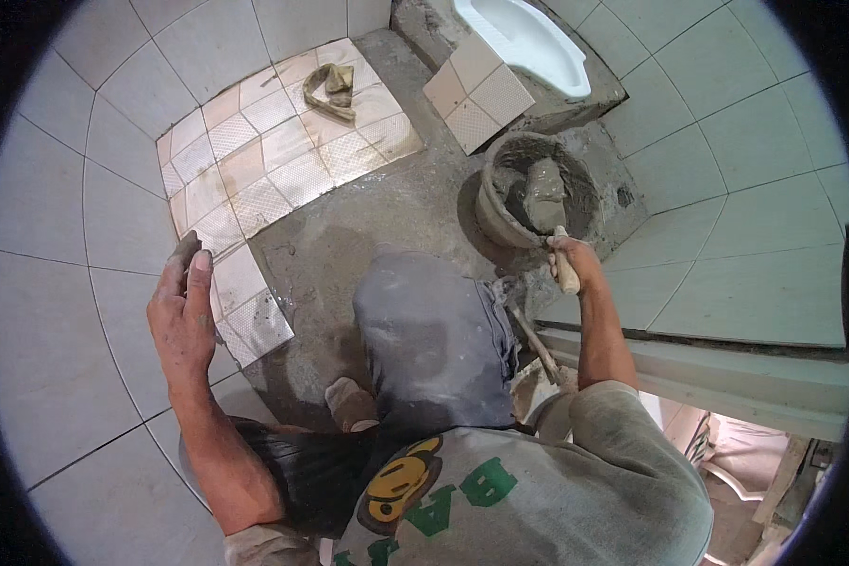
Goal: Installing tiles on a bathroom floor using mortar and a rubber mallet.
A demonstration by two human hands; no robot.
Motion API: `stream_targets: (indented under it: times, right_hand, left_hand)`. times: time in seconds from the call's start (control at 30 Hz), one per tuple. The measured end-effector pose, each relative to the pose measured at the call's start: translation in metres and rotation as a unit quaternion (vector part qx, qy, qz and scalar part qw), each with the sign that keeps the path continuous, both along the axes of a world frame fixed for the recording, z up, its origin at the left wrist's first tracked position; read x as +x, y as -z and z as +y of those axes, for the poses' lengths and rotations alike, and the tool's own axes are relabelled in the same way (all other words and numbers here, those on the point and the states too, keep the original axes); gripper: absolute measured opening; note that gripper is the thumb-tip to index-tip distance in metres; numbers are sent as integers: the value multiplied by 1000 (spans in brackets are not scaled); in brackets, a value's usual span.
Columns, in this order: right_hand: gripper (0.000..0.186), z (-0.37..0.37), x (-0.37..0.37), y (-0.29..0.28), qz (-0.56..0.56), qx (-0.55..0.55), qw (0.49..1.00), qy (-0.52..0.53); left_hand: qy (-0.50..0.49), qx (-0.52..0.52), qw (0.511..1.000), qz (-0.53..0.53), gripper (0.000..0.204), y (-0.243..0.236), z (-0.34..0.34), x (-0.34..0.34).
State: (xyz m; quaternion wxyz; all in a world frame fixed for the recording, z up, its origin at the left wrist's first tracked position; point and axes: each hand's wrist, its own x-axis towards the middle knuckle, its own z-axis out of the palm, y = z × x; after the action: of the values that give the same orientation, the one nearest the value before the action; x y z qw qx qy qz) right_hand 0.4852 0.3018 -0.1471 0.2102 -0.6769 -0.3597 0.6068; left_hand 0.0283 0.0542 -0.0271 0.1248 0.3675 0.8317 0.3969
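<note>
My left hand (184, 297) is at the wall beside the left edge of the patterned floor tiles (255, 316), fingers stretched upward and grey-dark at the tips; whether they touch the wall is unclear. My right hand (571, 259) grips the wooden handle of a trowel (566, 274), its mortar-coated blade inside a bucket (491, 203) of wet grey mortar (585, 212).
A yellowish cloth (340, 90) lies on the laid tiles. A white squat toilet (528, 47) sits on a rear step with a loose tile (476, 94) beside it. Bare grey screed (406, 212) surrounds my knee. A hammer-like tool (538, 349) lies near a doorway at right.
</note>
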Motion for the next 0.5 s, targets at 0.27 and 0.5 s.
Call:
stream_targets:
  times: [0.27, 0.5]
  right_hand:
    - [17, 0, 6, 9, 88, 42, 995, 29]
    - [16, -3, 14, 13, 107, 32, 992, 64]
  left_hand:
    - [5, -28, 1000, -1, 50, -1, 3, 6]
    - [12, -23, 1000, 16, 50, 2, 4, 6]
